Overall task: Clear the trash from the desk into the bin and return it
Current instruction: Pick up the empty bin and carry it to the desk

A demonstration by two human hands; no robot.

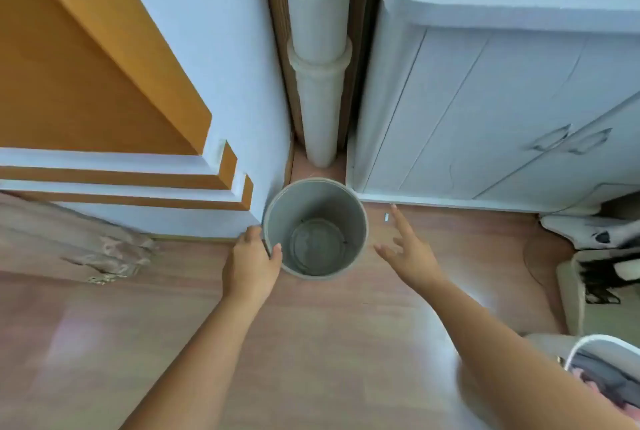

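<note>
my left hand (251, 261) has a grip on the near-left rim of the bin (349, 208), thumb hooked just inside the lip and the other fingers wrapped down the outside wall; my right hand (412, 254) hangs spread and empty just to the right of the bin, fingers fanned apart and touching nothing. the bin stands upright on the wooden floor (311, 343), tucked into the corner with the white pipe (318, 83) directly behind it, the white wall with orange trim (194, 59) to its left and the white cabinet (485, 111) to its right. it looks empty to me, only the ring of its base showing, so i judge this is either the pick-up before the trash goes in or the put-down after emptying; from this moment i can't say which. what could go wrong: a one-sided pinch on the rim would let the bin swing and tip if i lift it that way, and its far edge sits close enough to the pipe and the cabinet's base that a tilt could knock against either. my free hand needs to catch the opposite rim to steady it. a small pale scrap (386, 217) lies on the floor right of the bin, beyond my fingertips, too small to tell whether it is trash. the bench itself is not in sight at all, nor any trash on it. clutter to the far right of the bin is cut off by the frame edge, and the picture is soft throughout, so the bin's bottom detail stays unclear.
</note>
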